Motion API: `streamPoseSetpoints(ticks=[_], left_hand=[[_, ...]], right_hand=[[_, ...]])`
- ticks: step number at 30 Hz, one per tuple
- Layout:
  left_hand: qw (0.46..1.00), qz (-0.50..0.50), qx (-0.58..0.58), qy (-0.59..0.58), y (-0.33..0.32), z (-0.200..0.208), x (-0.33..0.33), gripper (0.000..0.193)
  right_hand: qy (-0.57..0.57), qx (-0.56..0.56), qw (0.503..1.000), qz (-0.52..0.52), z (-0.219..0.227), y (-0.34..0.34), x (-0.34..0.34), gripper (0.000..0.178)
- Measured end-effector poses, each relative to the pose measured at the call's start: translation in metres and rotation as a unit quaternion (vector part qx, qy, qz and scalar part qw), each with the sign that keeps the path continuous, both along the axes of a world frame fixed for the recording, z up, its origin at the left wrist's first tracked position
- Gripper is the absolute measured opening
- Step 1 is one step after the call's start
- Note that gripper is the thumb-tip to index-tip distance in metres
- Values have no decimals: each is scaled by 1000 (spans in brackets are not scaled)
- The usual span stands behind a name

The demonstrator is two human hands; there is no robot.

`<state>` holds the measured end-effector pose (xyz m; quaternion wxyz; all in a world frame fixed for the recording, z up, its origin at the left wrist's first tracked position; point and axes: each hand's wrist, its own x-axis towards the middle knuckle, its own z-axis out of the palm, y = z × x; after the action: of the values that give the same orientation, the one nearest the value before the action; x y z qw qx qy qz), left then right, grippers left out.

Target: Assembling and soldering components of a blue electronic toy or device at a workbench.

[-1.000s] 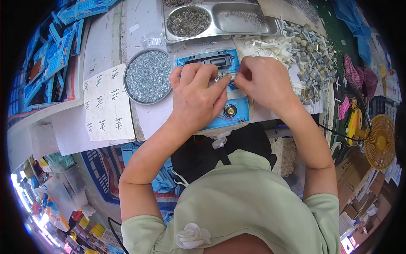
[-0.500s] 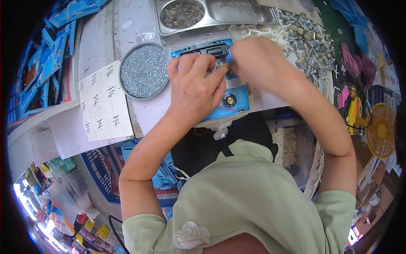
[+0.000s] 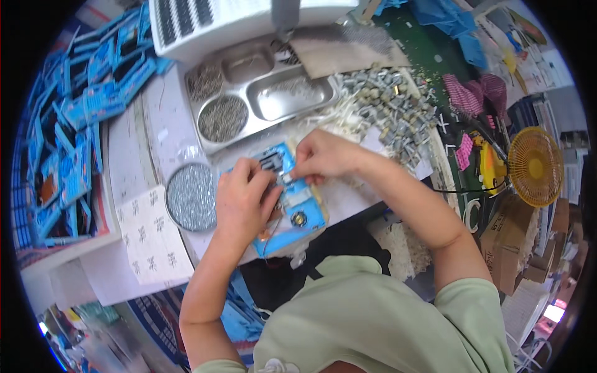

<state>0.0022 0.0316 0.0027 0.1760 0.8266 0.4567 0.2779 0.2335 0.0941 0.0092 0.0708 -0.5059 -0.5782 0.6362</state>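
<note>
A blue plastic casing (image 3: 316, 212) lies at the table's front edge, its inside facing up, with a round speaker (image 3: 299, 219) and thin wires in its near half. My left hand (image 3: 244, 194) grips its left side, fingers bent over the edge and thumb toward the middle. Fingertips of my right hand (image 3: 323, 156) are pinched together over the middle of the casing. Whatever small piece they hold is hidden. Left of the casing stands a round dish (image 3: 191, 198) full of small metal parts.
Behind the casing sits a metal compartment tray (image 3: 261, 127) of screws and pins. Small grey motors (image 3: 398, 115) and white plastic pieces are heaped at right. Blue casings (image 3: 93, 105) pile up in a crate at far left. A yellow fan (image 3: 536, 166) stands far right.
The view has shifted, showing more of the table's far side. My right hand, blurred earlier, is now pinched over the casing's middle. My left hand stays on the casing's left side.
</note>
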Motion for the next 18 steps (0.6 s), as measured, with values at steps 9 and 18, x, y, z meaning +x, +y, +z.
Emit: streamPoseSetpoints(ticks=[9,18], left_hand=[[999,33,21,13,8,10,3,24],[994,60,-64,63,21,22,14,32]], right_hand=[[39,239,949,-201,62,118,106,25],[-353,621,624,-317,48,364,287,57]])
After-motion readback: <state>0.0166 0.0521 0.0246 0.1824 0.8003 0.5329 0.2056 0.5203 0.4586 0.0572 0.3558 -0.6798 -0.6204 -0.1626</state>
